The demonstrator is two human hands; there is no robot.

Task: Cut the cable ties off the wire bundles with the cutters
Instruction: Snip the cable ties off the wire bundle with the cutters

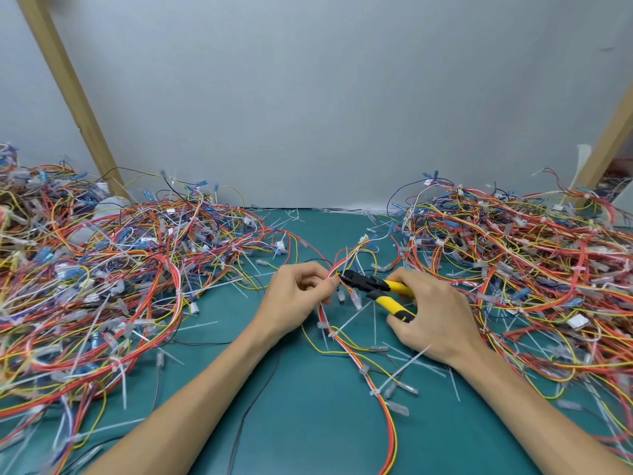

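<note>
A thin bundle of red, orange and yellow wires (346, 347) runs down the middle of the green mat (308, 406), with white cable ties (375, 392) still round it. My left hand (294, 296) pinches this bundle near its upper part. My right hand (431, 317) grips the yellow handles of the cutters (380, 289). The black jaws point left and meet the bundle right beside my left fingertips. Whether a tie sits between the jaws is too small to tell.
A large heap of tangled wire bundles (102, 279) covers the mat's left side, another heap (524, 269) the right. Loose cut cable ties (359, 311) lie scattered between them. A grey wall stands behind, with wooden posts (65, 87) at both sides.
</note>
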